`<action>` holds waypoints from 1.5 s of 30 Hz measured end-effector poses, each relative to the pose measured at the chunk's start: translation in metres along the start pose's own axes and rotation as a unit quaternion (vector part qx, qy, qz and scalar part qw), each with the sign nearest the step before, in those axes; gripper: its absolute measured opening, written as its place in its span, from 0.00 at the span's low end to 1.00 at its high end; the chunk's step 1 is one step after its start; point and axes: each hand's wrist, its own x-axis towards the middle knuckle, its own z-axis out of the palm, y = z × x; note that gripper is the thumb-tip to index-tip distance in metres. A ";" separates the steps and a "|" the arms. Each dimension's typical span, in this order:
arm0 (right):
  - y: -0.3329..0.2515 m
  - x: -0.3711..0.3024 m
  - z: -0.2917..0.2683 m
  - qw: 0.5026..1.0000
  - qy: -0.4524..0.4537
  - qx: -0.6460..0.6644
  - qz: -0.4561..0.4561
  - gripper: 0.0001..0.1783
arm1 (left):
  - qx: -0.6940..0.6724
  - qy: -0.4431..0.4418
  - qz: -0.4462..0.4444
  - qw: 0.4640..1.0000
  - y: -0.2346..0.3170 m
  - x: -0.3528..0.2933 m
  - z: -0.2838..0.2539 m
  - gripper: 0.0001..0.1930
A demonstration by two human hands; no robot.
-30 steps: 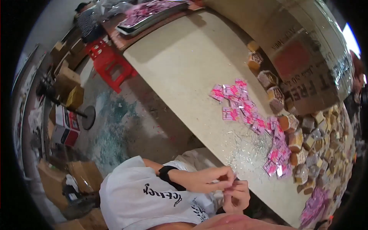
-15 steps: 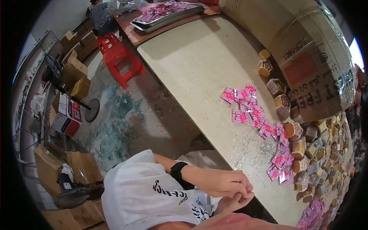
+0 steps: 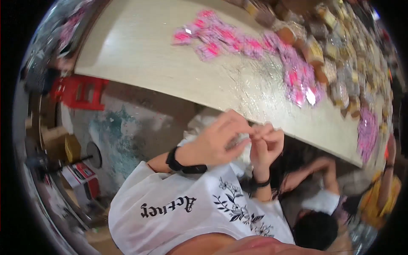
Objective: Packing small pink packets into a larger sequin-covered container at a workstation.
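Note:
My left hand point(image 3: 217, 142), with a black band on its wrist, is raised in front of my white shirt near the table edge. Its thumb and forefinger are pinched together. My right hand point(image 3: 267, 146) meets it at the fingertips, fingers curled in a pinch. Whatever lies between the fingers is too small and blurred to make out. Just beyond the hands, thin silvery strands point(image 3: 250, 80) are scattered on the pale table point(image 3: 140, 55). Small pink packets point(image 3: 229, 38) lie past them in a winding line, with a denser heap point(image 3: 299, 80) farther right.
Many brown-and-yellow wrapped pieces point(image 3: 314, 51) are piled along the table's far right side. Another pink pile point(image 3: 367, 134) lies near the right end. A red stool point(image 3: 80, 91) stands at the left. Other people, one with dark hair point(image 3: 316, 229) and one in yellow point(image 3: 382, 195), are at the right.
My view has swung to the right, bringing other people into sight. My hands have risen from a low, closely clasped position, and the wrists are now farther apart with fingertips meeting.

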 end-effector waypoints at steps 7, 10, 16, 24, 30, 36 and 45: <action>0.021 -0.023 -0.100 0.944 0.052 -0.179 0.271 0.12 | 0.113 -0.318 -0.025 0.941 -0.062 -0.012 -0.016 0.19; 0.045 -0.030 -0.098 0.960 0.103 -0.138 0.222 0.16 | 0.155 -0.354 -0.096 0.917 -0.076 -0.035 -0.011 0.22; 0.028 -0.030 -0.091 0.962 -0.061 -0.207 0.168 0.07 | 0.107 -0.391 -0.178 0.896 -0.071 -0.027 -0.010 0.16; -0.018 -0.023 -0.030 0.994 0.010 0.028 0.108 0.11 | -0.020 -0.128 -0.089 0.988 -0.021 -0.018 -0.013 0.09; -0.024 -0.020 -0.008 0.985 0.048 -0.001 0.168 0.11 | -0.099 0.022 -0.095 0.990 -0.018 -0.023 -0.008 0.14; -0.016 -0.027 0.003 0.963 0.127 0.120 0.206 0.12 | -0.140 -0.059 0.023 0.988 -0.031 -0.028 -0.011 0.14; -0.014 -0.019 -0.001 0.925 0.045 0.312 0.210 0.13 | -0.082 -0.227 0.045 0.969 -0.034 -0.032 -0.029 0.06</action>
